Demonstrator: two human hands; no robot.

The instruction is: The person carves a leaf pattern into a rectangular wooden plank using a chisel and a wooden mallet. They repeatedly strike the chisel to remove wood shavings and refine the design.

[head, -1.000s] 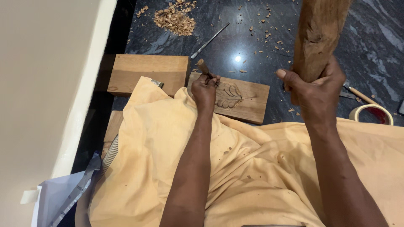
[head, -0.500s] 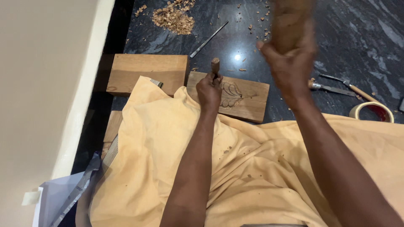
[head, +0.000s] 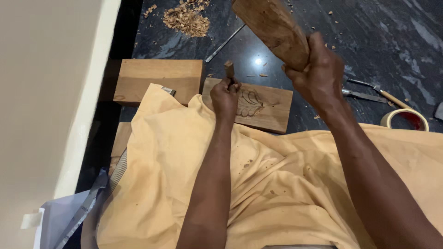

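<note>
While half a second ago the wooden mallet [head: 272,30] stood raised upright, the right hand [head: 318,74], clenched on it, now tilts it toward the chisel [head: 229,70] the left hand [head: 225,96] fists upright on the carved plank [head: 258,103].

Wooden mallet [head: 272,30] now tilted leftward (right hand [head: 318,74] shifted), nearer the chisel [head: 229,70]
</note>
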